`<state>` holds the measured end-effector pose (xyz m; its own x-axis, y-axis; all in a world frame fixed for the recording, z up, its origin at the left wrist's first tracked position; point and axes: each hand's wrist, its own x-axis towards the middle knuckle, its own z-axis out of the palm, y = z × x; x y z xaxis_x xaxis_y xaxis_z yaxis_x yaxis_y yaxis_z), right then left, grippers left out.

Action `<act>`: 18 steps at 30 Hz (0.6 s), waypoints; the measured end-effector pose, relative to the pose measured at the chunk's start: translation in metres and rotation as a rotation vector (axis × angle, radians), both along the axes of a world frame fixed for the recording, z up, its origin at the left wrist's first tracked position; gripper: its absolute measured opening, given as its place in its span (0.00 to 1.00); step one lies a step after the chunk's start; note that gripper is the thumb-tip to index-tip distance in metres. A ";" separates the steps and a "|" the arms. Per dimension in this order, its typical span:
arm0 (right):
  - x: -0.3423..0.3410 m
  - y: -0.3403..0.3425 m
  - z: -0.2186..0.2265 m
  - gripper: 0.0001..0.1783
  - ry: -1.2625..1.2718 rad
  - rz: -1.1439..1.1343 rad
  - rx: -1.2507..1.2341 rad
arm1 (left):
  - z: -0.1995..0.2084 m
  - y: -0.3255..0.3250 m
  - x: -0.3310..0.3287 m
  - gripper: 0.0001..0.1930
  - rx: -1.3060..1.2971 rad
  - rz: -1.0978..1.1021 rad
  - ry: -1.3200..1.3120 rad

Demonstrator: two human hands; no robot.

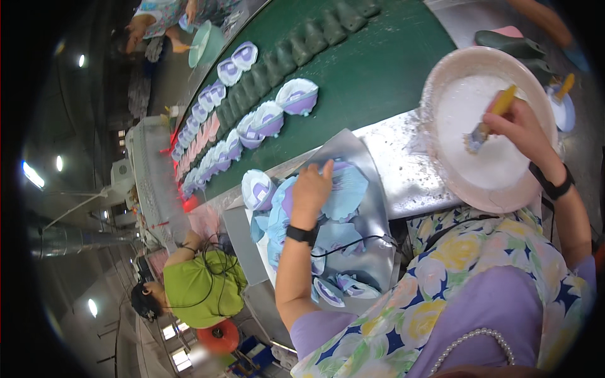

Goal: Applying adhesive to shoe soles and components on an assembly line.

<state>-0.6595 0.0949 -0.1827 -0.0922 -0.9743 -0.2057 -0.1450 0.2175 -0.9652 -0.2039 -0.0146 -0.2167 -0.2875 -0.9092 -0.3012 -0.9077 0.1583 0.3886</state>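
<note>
My right hand is closed round the yellow handle of a brush. Its bristles point down over the white liquid in a large pale pink basin. Over a pile of light blue and lilac shoe uppers lies my left hand, thumb apart from the fingers; some fingertips are partly hidden. The uppers sit in a shiny metal tray, several overlapping. Beside the left hand, at the pile's far left, is a white and lilac shoe upper.
A green conveyor belt beyond the tray carries rows of lilac-white uppers and dark shoe lasts. A small bowl with another brush stands right of the basin. A person in green sits at left; another works across the belt.
</note>
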 end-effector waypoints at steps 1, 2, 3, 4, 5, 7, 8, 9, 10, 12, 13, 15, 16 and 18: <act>0.004 0.000 -0.003 0.10 0.042 0.030 -0.014 | -0.009 0.011 -0.010 0.28 0.003 0.054 -0.261; 0.007 -0.001 -0.005 0.11 0.139 0.104 -0.027 | -0.018 0.022 -0.019 0.33 0.003 0.098 -0.516; 0.011 -0.001 -0.006 0.12 0.234 0.175 -0.037 | -0.037 0.028 -0.005 0.34 -0.050 0.140 -0.457; 0.016 -0.002 -0.007 0.12 0.314 0.202 -0.088 | -0.049 0.026 0.007 0.36 -0.100 0.171 -0.391; 0.023 -0.005 -0.011 0.11 0.393 0.230 -0.129 | -0.043 0.019 0.007 0.35 0.089 0.298 -0.340; 0.032 -0.003 -0.016 0.12 0.423 0.217 -0.280 | -0.022 0.010 -0.019 0.31 0.208 0.281 -0.272; 0.038 0.000 -0.021 0.13 0.390 0.270 -0.259 | -0.039 -0.002 -0.002 0.31 0.246 0.236 -0.268; 0.042 0.001 -0.027 0.13 0.343 0.336 -0.241 | -0.056 -0.002 0.008 0.31 0.230 0.206 -0.280; 0.041 0.007 -0.028 0.13 0.334 0.305 -0.250 | -0.069 -0.001 0.017 0.29 0.132 0.066 -0.347; 0.035 0.014 -0.033 0.14 0.548 0.598 -0.226 | -0.064 -0.005 0.001 0.27 0.022 -0.100 -0.431; 0.024 0.017 -0.033 0.14 0.535 0.565 -0.225 | -0.047 -0.002 -0.020 0.25 0.110 -0.028 -0.305; 0.002 0.022 -0.023 0.15 0.669 0.685 -0.230 | -0.004 0.015 -0.041 0.25 0.188 0.061 -0.215; -0.007 0.022 -0.019 0.14 0.654 0.631 -0.229 | 0.011 0.020 -0.052 0.22 -0.094 -0.045 -0.142; -0.029 0.022 -0.012 0.14 0.594 0.462 -0.260 | 0.058 0.024 -0.092 0.19 -0.245 -0.013 0.012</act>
<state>-0.6888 0.1167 -0.1942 0.3096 -0.9508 -0.0098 -0.6720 -0.2115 -0.7097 -0.2964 0.0096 -0.1589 -0.3021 -0.9508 -0.0687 -0.9006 0.2611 0.3476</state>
